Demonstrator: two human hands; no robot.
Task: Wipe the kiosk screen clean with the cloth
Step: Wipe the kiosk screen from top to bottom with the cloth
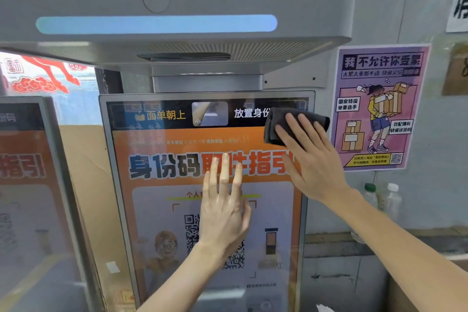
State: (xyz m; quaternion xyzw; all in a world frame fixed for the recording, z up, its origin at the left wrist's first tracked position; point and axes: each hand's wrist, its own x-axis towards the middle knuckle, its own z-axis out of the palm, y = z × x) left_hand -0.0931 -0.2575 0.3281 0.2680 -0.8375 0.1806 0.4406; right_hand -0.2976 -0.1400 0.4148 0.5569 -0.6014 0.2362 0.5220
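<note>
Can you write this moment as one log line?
step: wiping | right hand: presses cloth on kiosk screen, top right | left hand: open, mid-screen

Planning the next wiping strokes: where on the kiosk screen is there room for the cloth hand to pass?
Free on the kiosk screen: the left side, between its frame and the left hand, and the top band left of the cloth. Crowded: the centre under the flat left hand; the upper right corner, where the right hand presses the cloth.
</note>
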